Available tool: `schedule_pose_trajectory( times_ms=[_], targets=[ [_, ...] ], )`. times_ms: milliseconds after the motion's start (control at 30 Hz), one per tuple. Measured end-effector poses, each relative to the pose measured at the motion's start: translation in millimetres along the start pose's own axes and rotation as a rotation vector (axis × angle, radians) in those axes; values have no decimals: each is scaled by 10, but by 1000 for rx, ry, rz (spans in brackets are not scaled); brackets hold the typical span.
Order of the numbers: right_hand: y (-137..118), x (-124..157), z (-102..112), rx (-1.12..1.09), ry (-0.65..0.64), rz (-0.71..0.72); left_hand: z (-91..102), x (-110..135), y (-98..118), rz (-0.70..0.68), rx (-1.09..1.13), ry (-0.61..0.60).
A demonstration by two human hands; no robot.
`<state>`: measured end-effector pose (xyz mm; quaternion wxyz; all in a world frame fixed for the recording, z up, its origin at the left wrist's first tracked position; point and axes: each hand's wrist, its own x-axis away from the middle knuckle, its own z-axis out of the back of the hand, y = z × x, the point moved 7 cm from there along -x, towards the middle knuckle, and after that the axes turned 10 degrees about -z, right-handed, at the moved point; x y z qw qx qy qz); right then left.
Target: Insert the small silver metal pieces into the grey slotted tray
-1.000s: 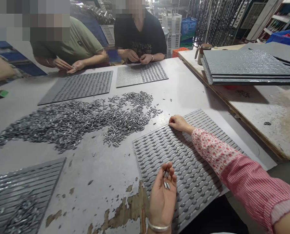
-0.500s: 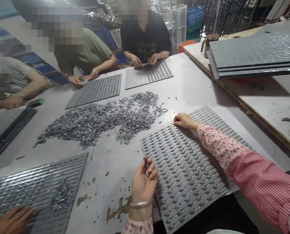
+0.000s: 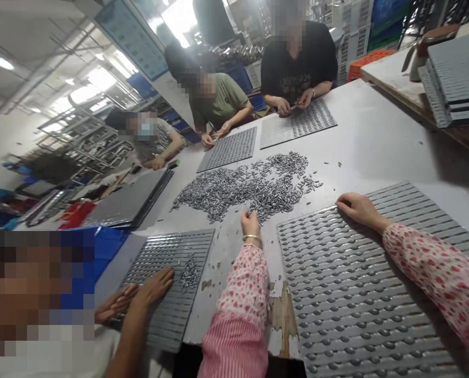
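Note:
My left hand [image 3: 250, 224] reaches out to the near edge of a pile of small grey spindle-shaped metal pieces [image 3: 234, 189]. Its fingers are curled in, and what they hold, if anything, is hidden. My right hand [image 3: 358, 211] rests at the far edge of a grey grooved board [image 3: 336, 273], fingers bent and pressed together; I cannot make out anything between them. Rows of the same small pieces sit in the grooves over the board's left and middle part, while bare grooves show at its right.
At left, a co-worker's hands [image 3: 153, 286] lie over another grooved board [image 3: 171, 320] bearing a small heap of pieces [image 3: 189, 273]. Across the table, people work at two more boards [image 3: 230, 149] [image 3: 297, 126]. Stacked boards [image 3: 458, 79] and a mug [image 3: 419, 63] stand at right.
My left hand has gone from beside the board, palm up with metal pieces in its fingers, forward to the pile. My right hand stays at the board's far edge. The view has swung left.

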<state>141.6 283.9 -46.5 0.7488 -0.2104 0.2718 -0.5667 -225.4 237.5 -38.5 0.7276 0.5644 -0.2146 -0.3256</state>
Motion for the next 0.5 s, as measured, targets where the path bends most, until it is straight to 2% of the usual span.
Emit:
schedule_pose_trajectory(
  times_ms=[100,200,333,500],
  targets=[
    [-20,15,0,18,1,21,-309,21,71,-158,-219,-149],
    [-17,30,8,21,0,18,-505,69,117,-271,-365,-262],
    [32,34,-8,5,-16,9,-555,42,130,-307,-475,-368],
    [135,23,-28,-21,-38,-7,-495,-3,185,-228,-466,-422]
  ],
)
